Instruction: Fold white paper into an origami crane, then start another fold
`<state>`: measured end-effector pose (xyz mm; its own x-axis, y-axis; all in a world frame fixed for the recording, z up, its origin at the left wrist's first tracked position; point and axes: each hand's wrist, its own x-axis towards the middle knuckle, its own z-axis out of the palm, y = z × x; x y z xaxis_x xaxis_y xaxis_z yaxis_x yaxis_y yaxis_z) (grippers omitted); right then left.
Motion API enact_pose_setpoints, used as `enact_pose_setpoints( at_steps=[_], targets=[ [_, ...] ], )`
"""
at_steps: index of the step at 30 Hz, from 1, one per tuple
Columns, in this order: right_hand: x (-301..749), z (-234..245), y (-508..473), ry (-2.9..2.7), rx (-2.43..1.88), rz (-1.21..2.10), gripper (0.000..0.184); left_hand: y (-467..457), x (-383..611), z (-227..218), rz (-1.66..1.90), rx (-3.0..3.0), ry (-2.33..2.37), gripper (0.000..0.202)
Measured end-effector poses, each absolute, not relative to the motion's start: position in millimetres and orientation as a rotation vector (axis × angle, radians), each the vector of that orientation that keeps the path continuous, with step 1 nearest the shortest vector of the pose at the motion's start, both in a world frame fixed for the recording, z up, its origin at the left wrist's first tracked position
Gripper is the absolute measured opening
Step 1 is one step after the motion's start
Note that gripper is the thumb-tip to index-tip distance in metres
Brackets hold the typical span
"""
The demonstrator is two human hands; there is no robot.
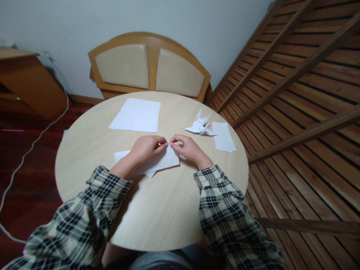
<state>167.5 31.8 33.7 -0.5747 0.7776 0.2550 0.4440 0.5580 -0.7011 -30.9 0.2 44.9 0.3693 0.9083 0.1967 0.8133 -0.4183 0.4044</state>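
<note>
A folded sheet of white paper (160, 162) is between my hands near the middle of the round table. My left hand (149, 148) pinches its upper edge between thumb and fingertips, and the wrist covers part of the sheet. Close beside it, my right hand (187, 147) pinches the paper's upper right corner. The two sets of fingertips almost meet. A small flap of paper pokes out under the sheet's lower edge, and another part shows left of my left wrist. Whether these belong to the same sheet is hidden.
Flat white sheets (137, 115) lie at the table's far left. Folded paper cranes (201, 124) sit at the far right, beside a few narrow paper strips (224, 137). Behind the round table (157, 217) stands a padded wooden headboard-like panel (123, 65); slatted wood (303, 112) rises at right.
</note>
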Motion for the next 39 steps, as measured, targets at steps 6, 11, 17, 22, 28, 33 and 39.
enact_pose_setpoints(
  at_steps=[6, 11, 17, 22, 28, 33, 39],
  targets=[
    [166.2, 31.8, 30.6, -2.292, -0.951, 0.886, 0.015, -0.8, -28.9, 44.0, 0.533, 2.403, 1.519, 0.032],
    [161.8, 32.7, 28.2, -2.277, -0.979, 0.841, 0.009, 0.7, -27.2, 43.6, 0.561, 2.281, 1.545, 0.03],
    [162.2, 33.2, 30.2, -2.249, -1.005, 0.779, 0.005, 3.3, -32.6, 43.5, 0.614, 2.162, 1.483, 0.029],
    [166.6, 30.0, 34.3, -2.203, -1.002, 0.76, 0.004, 7.5, -41.7, 41.4, 0.553, 2.149, 1.499, 0.027],
    [181.1, 26.2, 42.8, -2.049, -1.032, 0.669, 0.006, 16.9, -64.4, 37.8, 0.337, 2.185, 1.908, 0.021],
    [179.4, 23.7, 43.4, -2.023, -1.008, 0.752, 0.004, 15.5, -57.2, 38.6, 0.725, 2.352, 1.981, 0.028],
    [166.8, 23.2, 38.5, -2.014, -0.989, 0.851, 0.004, 9.0, -24.5, 28.8, 0.771, 2.509, 1.497, 0.031]
  ],
)
